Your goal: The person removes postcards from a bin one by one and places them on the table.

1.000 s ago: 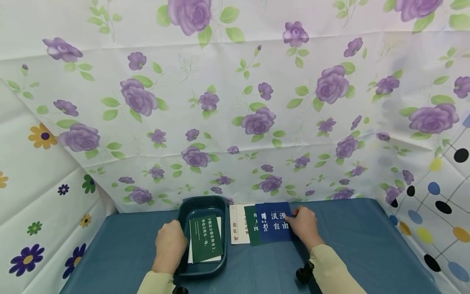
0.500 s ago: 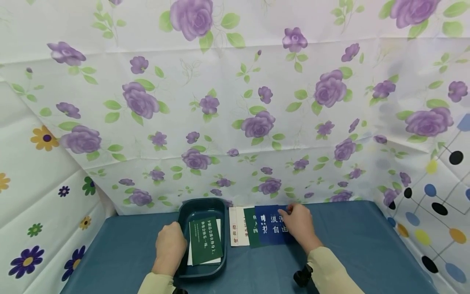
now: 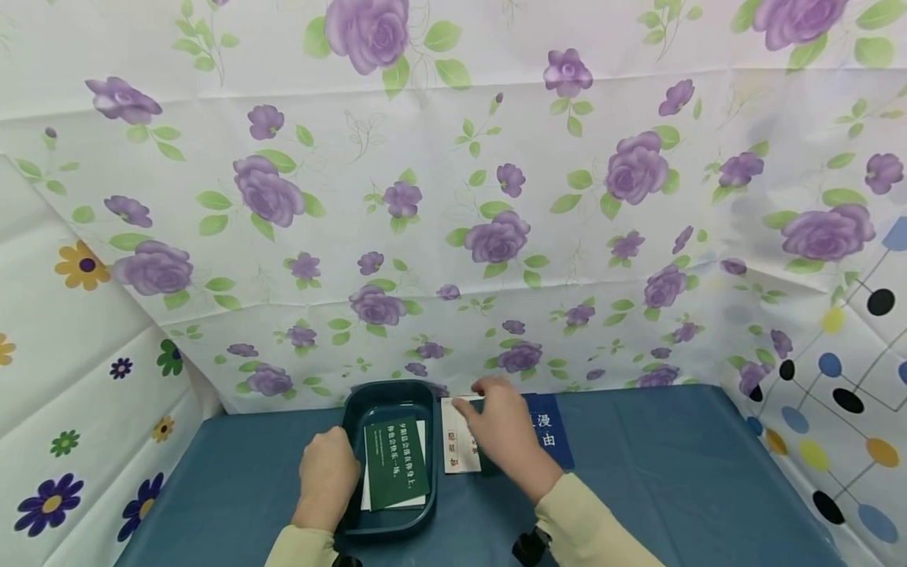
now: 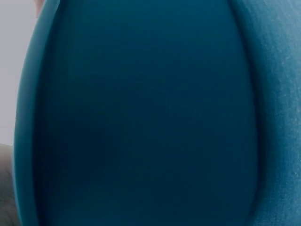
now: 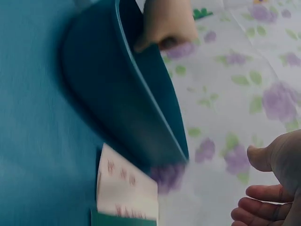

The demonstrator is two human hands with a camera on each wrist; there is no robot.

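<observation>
My left hand (image 3: 329, 476) grips the left rim of a dark teal plastic tray (image 3: 390, 529). In the right wrist view this hand (image 5: 169, 23) has its thumb over the rim. A green card (image 3: 398, 465) with white characters lies in the tray on a white card. Right of the tray, cream cards (image 3: 453, 445), a green card and a blue card (image 3: 557, 433) overlap in a row. Above that row is my right hand (image 3: 506, 429), holding nothing, with thumb and fingers apart. It hides most of the row's green card. Only tray wall (image 4: 141, 117) and cloth fill the left wrist view.
Blue cloth (image 3: 666, 472) covers the table. A white sheet with purple flowers (image 3: 520, 357) hangs right behind the tray and cards. Patterned sheets close off the left and right sides. A black wrist device (image 3: 530, 545) sits below my right hand.
My right hand has moved left, from the blue card's right edge to over the green and cream cards. The left hand and tray have stayed put.
</observation>
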